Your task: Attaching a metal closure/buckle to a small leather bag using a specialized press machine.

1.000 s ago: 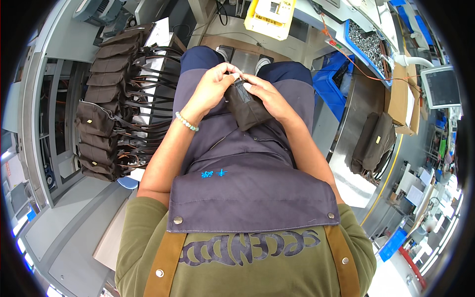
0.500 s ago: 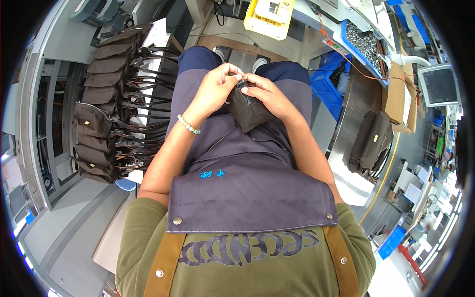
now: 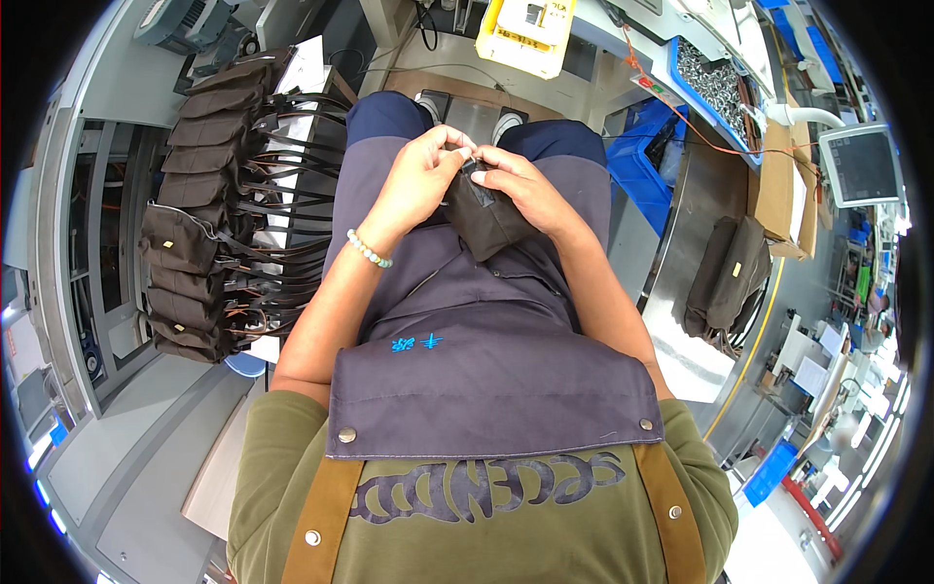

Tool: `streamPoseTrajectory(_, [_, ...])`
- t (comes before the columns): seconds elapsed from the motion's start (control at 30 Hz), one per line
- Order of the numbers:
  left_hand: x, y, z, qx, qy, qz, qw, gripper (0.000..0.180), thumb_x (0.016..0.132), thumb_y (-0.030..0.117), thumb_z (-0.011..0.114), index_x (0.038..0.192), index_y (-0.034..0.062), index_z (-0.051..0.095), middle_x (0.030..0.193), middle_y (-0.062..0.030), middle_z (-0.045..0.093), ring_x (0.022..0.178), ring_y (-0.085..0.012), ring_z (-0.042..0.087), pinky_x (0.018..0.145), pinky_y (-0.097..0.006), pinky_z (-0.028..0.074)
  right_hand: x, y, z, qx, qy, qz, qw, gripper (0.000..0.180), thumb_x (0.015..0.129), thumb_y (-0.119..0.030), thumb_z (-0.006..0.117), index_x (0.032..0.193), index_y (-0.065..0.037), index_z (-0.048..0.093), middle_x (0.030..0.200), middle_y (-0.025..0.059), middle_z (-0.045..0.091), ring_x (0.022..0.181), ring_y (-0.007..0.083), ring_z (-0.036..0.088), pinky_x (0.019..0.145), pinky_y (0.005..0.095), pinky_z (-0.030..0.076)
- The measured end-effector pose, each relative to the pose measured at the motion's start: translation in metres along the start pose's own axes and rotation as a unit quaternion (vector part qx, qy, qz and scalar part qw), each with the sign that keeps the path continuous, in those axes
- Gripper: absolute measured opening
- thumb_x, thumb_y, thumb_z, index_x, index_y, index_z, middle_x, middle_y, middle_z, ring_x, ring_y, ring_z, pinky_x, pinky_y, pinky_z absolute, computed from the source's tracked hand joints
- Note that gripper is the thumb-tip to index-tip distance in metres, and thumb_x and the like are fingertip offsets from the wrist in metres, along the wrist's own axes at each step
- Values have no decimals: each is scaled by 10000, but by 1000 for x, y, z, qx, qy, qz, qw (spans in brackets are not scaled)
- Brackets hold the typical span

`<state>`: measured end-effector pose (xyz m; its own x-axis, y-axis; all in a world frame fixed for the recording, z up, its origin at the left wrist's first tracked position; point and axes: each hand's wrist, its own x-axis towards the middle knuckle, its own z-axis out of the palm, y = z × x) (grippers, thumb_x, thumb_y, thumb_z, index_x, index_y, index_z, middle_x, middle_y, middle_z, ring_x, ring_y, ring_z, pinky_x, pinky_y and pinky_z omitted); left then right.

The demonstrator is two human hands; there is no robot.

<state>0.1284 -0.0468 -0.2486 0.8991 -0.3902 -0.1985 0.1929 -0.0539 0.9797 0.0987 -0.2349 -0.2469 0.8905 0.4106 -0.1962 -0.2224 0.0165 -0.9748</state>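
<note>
A small dark brown fabric pouch [image 3: 489,222] hangs over my lap, held at its upper edge by both hands. My left hand [image 3: 425,173], with a beaded bracelet at the wrist, pinches the pouch's top with thumb and forefinger. On the other side my right hand [image 3: 525,185] grips the same edge, its thumb lying on the fabric. The fingertips of both hands nearly meet there; a small dark piece shows between them, too small to make out. Beneath the pouch lies my grey-purple apron [image 3: 486,389].
At left, several dark brown pouches [image 3: 185,248] with black straps lie in a row on a bench. More brown pouches [image 3: 725,277] rest on a metal surface at right. A blue tray [image 3: 710,92] of small metal parts, a yellow bin [image 3: 525,34] and a blue crate [image 3: 642,161] stand ahead.
Both hands keep their hold on the pouch's top edge. The pouch has shifted very slightly, and the whole view has moved a little; nothing was let go.
</note>
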Motion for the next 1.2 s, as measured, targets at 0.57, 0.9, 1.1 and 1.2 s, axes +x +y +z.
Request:
streamPoseTrajectory(0.57, [-2, 19, 1, 40, -48, -40, 997, 155, 987, 66, 558, 1134, 39, 597, 762, 50, 619, 699, 12, 492, 612, -179, 375, -8, 14, 7, -10, 31, -30, 999, 331, 966, -165, 483, 1214, 33, 581, 1194, 108, 627, 1109, 188, 575, 993, 318, 414])
streamPoseTrajectory(0.9, [4, -1, 0, 70, 32, 51, 996, 145, 998, 147, 595, 1062, 18, 609, 844, -10, 678, 731, -47, 573, 680, -214, 468, -8, -3, -1, -136, 64, -10, 989, 252, 982, -234, 592, 984, 17, 616, 893, 59, 611, 820, 116, 529, 742, 305, 449])
streamPoseTrajectory(1.1, [4, -22, -20, 63, 30, -10, 997, 284, 1057, 295, 509, 1114, 46, 631, 1080, -66, 688, 1028, -132, 639, 889, -278, 491, -33, -38, -14, -110, 107, -84, 985, 216, 961, -170, 625, 895, 33, 599, 855, 41, 591, 818, 118, 545, 759, 278, 461])
streamPoseTrajectory(1.2, [6, -41, -27, -11, 1, -61, 998, 421, 1077, 367, 426, 1221, 21, 618, 1257, -128, 637, 1187, -204, 588, 1006, -331, 464, -52, -61, -19, -90, 34, -186, 978, 137, 889, -91, 688, 883, 16, 602, 867, 49, 600, 849, 167, 580, 906, 346, 488])
